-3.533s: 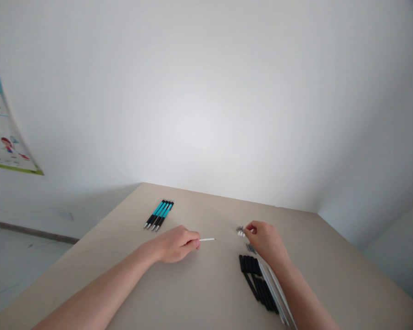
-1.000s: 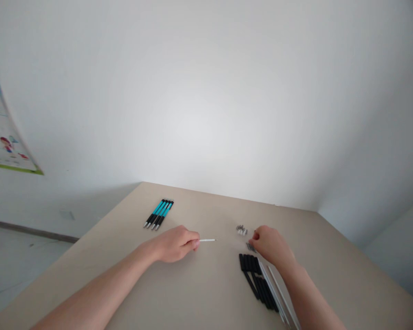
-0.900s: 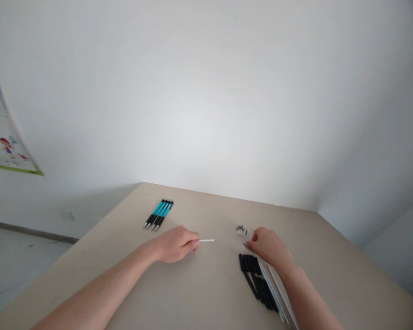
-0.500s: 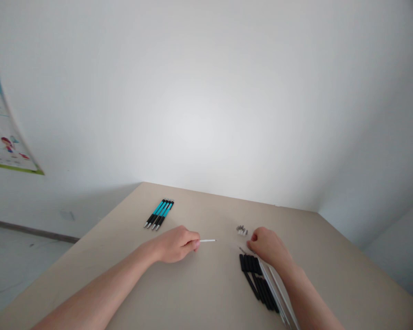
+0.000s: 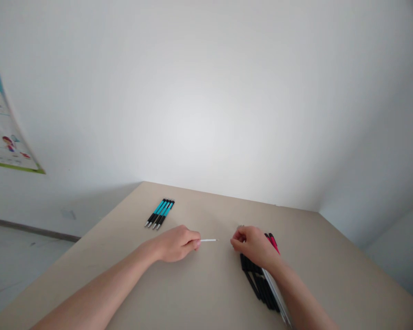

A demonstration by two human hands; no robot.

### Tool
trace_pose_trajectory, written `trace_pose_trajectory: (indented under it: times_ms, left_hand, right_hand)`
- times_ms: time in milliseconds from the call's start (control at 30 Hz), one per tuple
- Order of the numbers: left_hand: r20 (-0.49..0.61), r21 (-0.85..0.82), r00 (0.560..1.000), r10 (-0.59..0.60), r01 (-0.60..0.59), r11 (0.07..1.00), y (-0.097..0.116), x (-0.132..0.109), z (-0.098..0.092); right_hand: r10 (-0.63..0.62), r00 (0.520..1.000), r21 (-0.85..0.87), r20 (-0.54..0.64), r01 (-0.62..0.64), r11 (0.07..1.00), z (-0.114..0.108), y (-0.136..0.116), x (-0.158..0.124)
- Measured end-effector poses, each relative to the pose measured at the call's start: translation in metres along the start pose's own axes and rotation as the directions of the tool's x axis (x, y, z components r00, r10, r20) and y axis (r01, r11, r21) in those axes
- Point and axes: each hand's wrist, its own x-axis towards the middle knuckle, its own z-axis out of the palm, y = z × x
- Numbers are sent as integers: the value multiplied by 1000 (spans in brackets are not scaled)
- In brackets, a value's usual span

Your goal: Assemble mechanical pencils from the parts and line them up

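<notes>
My left hand (image 5: 181, 244) is closed around a thin white pen refill (image 5: 209, 240), whose tip points right, toward my other hand. A short gap to the right of that tip, my right hand (image 5: 249, 244) is pinched. Whatever sits between its fingertips is hidden or too small to make out. Under and below the right hand lie several black pen parts (image 5: 259, 284), with long white refills (image 5: 278, 300) alongside, partly covered by the forearm. Pink-red pen parts with black ends (image 5: 273, 242) show just beyond the right wrist. The small metal pieces are mostly hidden behind the right hand.
Several turquoise and black pens (image 5: 160, 213) lie in a neat row at the table's back left. The beige table (image 5: 199, 293) meets a white wall (image 5: 206, 114) behind. A cartoon poster (image 5: 8, 133) hangs at the left.
My right hand has moved left toward the refill's tip, covering the small metal pieces and uncovering the pink-red parts. My left hand holds the refill almost still.
</notes>
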Motion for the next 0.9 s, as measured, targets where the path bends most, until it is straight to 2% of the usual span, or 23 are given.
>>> trace_pose_trajectory:
  times_ms: [67,167,400,667,900]
  left_hand:
    - [-1,0,1000,3,-3,1000,0,0,0]
    - [-3,-1,1000,2,-2,1000,0,1,0]
    - [-6,-3,1000,5,-5,1000,3,1,-1]
    - [-19,-16,1000,6,-6,1000,7,1,-4]
    - [-76,-4,997,-6,5,1000,7,1,-4]
  right_hand:
    - [-29,1000,28,0,29,999,2,-3,-2]
    - [-71,997,164,-14,72,984,3,-11,-4]
    - [-131,990,516,-59,142,844,10,-20,-7]
    - [-166,984,527,-70,178,831,17,-19,-7]
    - [-157,984,538,-88,180,823,18,-18,-7]
